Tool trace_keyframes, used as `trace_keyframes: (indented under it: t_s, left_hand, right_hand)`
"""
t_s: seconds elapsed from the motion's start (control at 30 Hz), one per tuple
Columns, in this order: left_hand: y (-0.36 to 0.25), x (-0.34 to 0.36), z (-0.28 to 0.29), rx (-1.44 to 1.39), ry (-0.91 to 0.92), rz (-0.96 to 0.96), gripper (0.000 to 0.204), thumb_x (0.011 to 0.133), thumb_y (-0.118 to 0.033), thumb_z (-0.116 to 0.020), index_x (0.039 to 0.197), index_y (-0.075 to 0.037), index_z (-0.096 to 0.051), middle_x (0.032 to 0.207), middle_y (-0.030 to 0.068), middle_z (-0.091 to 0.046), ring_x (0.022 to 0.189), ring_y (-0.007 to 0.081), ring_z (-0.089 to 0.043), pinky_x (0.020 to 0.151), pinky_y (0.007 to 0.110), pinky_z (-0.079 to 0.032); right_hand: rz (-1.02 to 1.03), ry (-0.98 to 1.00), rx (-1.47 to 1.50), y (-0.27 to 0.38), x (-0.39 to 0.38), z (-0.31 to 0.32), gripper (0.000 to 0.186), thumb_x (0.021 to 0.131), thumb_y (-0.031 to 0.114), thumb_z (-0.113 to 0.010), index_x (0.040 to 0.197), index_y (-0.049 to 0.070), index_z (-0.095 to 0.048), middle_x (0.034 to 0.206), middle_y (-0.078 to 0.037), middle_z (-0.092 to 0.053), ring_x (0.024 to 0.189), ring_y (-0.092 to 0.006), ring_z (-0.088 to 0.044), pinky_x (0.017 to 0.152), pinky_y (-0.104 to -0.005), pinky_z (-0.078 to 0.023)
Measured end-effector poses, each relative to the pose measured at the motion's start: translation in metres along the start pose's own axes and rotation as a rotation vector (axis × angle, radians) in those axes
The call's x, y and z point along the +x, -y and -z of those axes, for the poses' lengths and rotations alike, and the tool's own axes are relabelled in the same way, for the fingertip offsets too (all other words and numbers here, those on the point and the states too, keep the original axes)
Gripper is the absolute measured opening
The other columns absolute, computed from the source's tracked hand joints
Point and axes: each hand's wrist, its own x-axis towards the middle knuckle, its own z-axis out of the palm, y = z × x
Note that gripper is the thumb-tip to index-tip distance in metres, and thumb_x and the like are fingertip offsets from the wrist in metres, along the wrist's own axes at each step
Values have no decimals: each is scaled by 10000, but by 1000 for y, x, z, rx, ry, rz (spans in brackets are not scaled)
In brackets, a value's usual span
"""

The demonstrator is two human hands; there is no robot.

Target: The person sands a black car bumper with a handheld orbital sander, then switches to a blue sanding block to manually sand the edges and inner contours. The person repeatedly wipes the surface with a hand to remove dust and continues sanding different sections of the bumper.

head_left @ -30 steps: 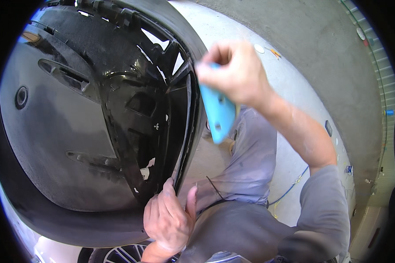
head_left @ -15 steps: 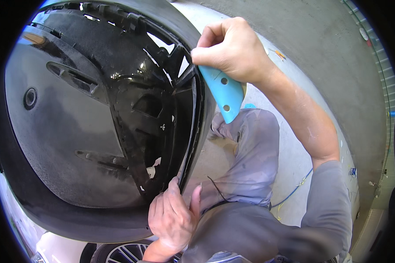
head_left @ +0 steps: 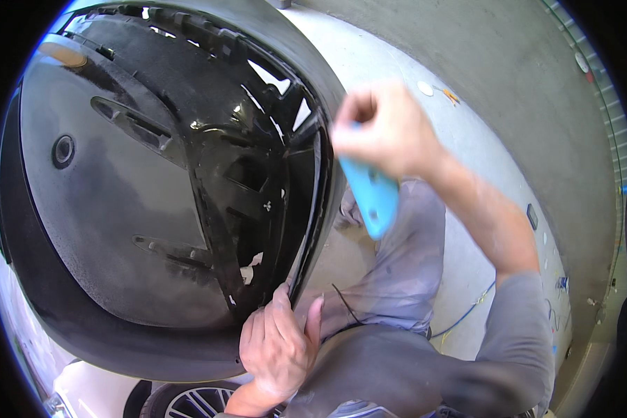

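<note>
A large black car bumper fills the left side, its hollow inner side showing slots, cut-outs and clips. My right hand, blurred by motion, is closed on a light blue piece of sandpaper with round holes. The sheet hangs down from the fingers, just beside the bumper's right edge; whether it touches there I cannot tell. Lower down, my left hand grips the bumper's near right edge, fingers laid over the rim and thumb standing apart on the outer side.
My bent leg is right of the bumper. Below it are a white car body and a spoked wheel. A blue cord lies on the pale floor, with an orange item farther off.
My right hand has moved down and slightly right with the sandpaper, along the bumper's edge. The view has shifted a little. My left hand keeps its hold on the rim.
</note>
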Motion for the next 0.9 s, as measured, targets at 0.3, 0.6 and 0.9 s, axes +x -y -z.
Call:
trace_keyframes:
  t_s: [0.3, 0.6, 0.9]
  left_hand:
    - [3, 1, -1, 51, -14, -37, 502, 957, -369, -723, 1173, 76, -638, 810, 98, -659, 664, 233, -635, 712, 336, -551]
    - [8, 0, -3, 44, -27, -61, 509, 956, -366, -729, 1195, 73, -636, 776, 76, -640, 647, 213, -621, 705, 324, -549]
    - [6, 0, 1, 41, 5, -64, 536, 953, -373, -730, 1222, 79, -624, 802, 86, -644, 677, 226, -627, 718, 324, -544]
  right_hand:
    - [46, -44, 6, 13, 5, 2, 230, 720, 221, -772, 769, -3, -752, 650, -48, -681, 602, -102, -626, 589, -270, -502]
    - [-1, -56, -35, 9, 9, 1, 229, 742, 215, -780, 756, -8, -729, 665, -38, -677, 630, -97, -634, 608, -261, -513]
    - [-24, -73, 173, -18, -19, -15, 234, 718, 205, -799, 756, -21, -751, 655, -88, -711, 588, -117, -651, 585, -294, -539]
